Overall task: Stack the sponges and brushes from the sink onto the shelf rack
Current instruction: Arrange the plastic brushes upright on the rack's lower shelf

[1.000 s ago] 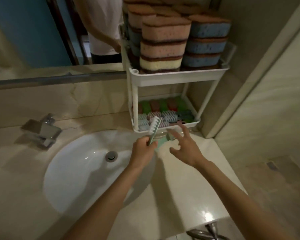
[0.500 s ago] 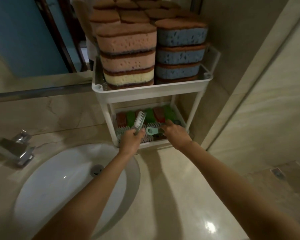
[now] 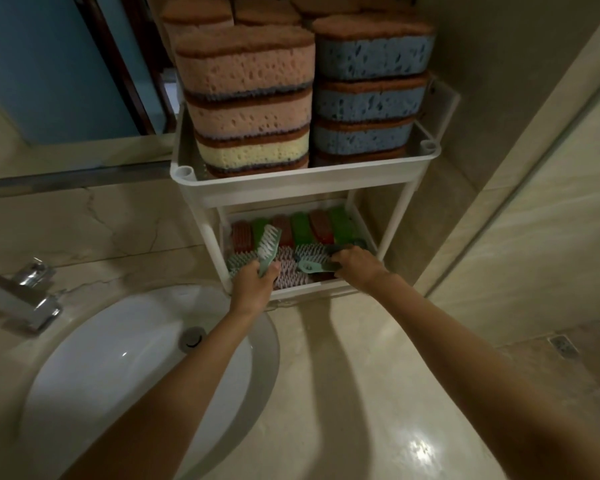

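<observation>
- Two grips at the shelf rack's lower tier: your left grip clasps an upright brush, your right grip holds a flat brush.
- Lay both flat beside the racked row.

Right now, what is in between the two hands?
In the head view, a pink brush lies in the lower tray between the left hand and right hand, beside the green brush that the right hand holds.
</observation>
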